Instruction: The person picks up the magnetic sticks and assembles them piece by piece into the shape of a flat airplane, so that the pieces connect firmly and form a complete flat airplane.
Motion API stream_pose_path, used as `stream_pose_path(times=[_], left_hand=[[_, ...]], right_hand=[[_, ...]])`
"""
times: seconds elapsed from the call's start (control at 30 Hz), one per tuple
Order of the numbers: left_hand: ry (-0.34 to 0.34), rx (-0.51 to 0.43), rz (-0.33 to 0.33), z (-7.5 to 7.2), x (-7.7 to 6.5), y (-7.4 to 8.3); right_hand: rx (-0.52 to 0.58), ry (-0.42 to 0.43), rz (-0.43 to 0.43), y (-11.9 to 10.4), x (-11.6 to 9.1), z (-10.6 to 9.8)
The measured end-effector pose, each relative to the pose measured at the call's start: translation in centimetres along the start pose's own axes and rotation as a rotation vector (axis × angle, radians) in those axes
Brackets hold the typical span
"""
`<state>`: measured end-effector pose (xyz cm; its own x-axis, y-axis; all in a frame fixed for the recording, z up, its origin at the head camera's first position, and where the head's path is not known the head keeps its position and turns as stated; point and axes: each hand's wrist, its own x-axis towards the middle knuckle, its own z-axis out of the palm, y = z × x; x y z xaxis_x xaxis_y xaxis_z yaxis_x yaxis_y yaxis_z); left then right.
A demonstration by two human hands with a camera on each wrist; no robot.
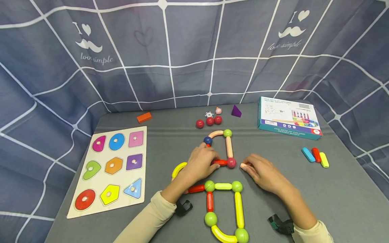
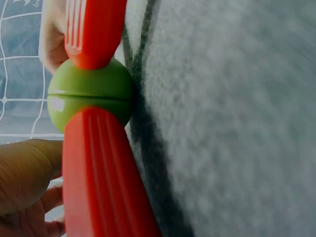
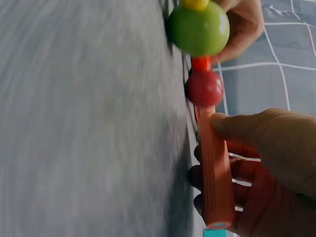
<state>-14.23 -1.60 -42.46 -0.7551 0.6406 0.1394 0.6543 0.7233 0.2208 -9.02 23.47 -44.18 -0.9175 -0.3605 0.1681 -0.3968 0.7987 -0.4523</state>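
Orange rod [image 3: 216, 173] pinched in the right hand [image 1: 263, 172], just short of the red ball [image 1: 231, 163]

The orange rod lies between the right thumb and fingers, clamped from opposite sides; 1 end points towards the red ball, a little gap showing in the head view. The left hand's thumb and forefinger close about the red rod [image 1: 222, 162], which meets the same ball.

Counted on the counter [image 1: 170, 138]: 5 green balls [image 1: 237, 186], 4 of them in the lower loop; 1 blue ball [image 1: 208, 140], just beyond the left fingers; 3 loose red balls [image 1: 199, 124] farther back; 3 loose rods [image 1: 316, 155] at the right; 1 board [image 1: 100, 184] with 9 shapes; 1 box [image 1: 288, 118]; 1 orange block [image 1: 144, 117]; 1 purple pyramid [image 1: 236, 111]; 1 chip [image 1: 209, 114]; 1 pink figure [image 1: 218, 110]
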Motion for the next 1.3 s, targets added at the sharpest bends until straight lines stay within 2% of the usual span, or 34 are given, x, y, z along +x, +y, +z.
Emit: stream_pose_path(times=[0.27, 0.53, 0.67, 0.8, 0.9, 1.03, 1.17, 1.3], left_hand=[[0.005, 0.001, 0.013, 0.3, 0.4, 0.3], [0.020, 0.010, 0.021, 0.4, 0.3, 0.2], [0.043, 0.001, 0.017, 0.3, 0.0, 0.3], [0.056, -0.038, 0.020, -0.3, -0.8, 0.8], [0.041, -0.100, 0.069, -0.7, -1.4, 1.6], [0.003, -0.177, 0.168, -0.6, -2.1, 2.5], [-0.023, -0.224, 0.245, 0.0, -2.3, 3.1], [-0.049, -0.228, 0.281, 0.4, -2.3, 3.5]], right_hand=[[0.032, 0.046, 0.000, -0.4, 0.5, 0.9], [0.048, 0.053, 0.006, -0.3, 0.5, 1.2], [0.037, 0.040, 0.027, -0.1, -0.1, 0.3], [0.008, 0.021, 0.097, 0.3, -2.0, -2.0], [-0.019, -0.036, 0.205, 0.8, -4.3, -4.2], [-0.053, -0.188, 0.341, 1.6, -7.5, -6.1], [-0.027, -0.314, 0.414, 2.1, -9.9, -6.4], [0.033, -0.330, 0.430, 2.4, -10.6, -6.1]])
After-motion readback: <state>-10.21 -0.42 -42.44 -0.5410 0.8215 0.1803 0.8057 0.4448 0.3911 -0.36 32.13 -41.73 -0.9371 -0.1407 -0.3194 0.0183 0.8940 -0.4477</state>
